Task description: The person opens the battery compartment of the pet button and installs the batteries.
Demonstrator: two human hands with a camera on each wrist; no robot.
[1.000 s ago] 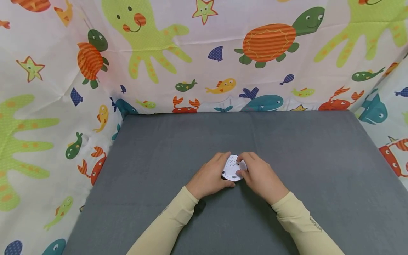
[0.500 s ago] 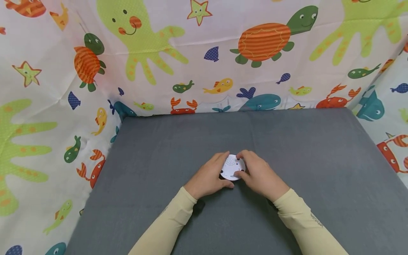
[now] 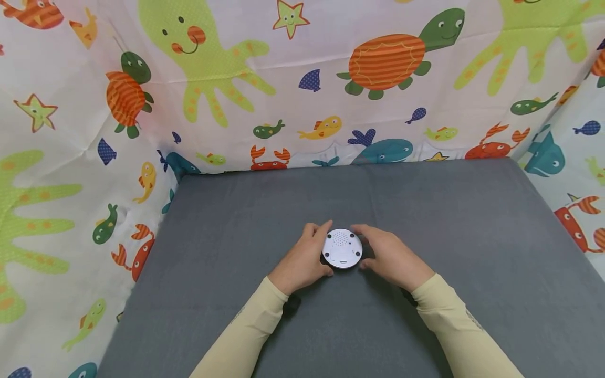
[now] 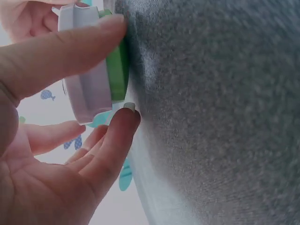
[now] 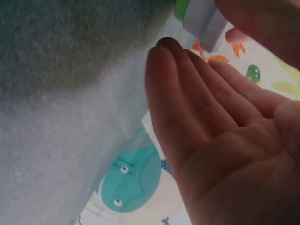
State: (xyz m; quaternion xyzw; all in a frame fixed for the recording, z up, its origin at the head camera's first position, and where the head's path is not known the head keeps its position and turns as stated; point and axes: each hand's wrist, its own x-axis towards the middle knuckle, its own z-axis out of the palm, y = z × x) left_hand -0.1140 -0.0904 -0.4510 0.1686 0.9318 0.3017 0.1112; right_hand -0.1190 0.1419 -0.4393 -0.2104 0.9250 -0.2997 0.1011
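Note:
A round white device (image 3: 342, 249) with a cluster of small speaker holes, several dark feet and a small slot near its lower edge lies face up to the head camera. Side-on in the left wrist view, it has a white body (image 4: 89, 89) and a green layer (image 4: 116, 75) toward the cloth. My left hand (image 3: 302, 258) is spread round its left edge, thumb at the near side and fingers at the far side. On the other side my right hand (image 3: 389, 257) is loosely curved, its thumb and index fingertips right at the rim, holding nothing.
Grey cloth (image 3: 264, 205) covers the table top. Behind and at both sides hangs a white curtain (image 3: 227, 147) printed with sea animals. Pale yellow sleeves (image 3: 243, 325) cover both forearms.
My right thumb and index finger have come off the device's face and drawn right, uncovering it. My left hand has shifted slightly left, its fingers more spread. The whole view drifts a little.

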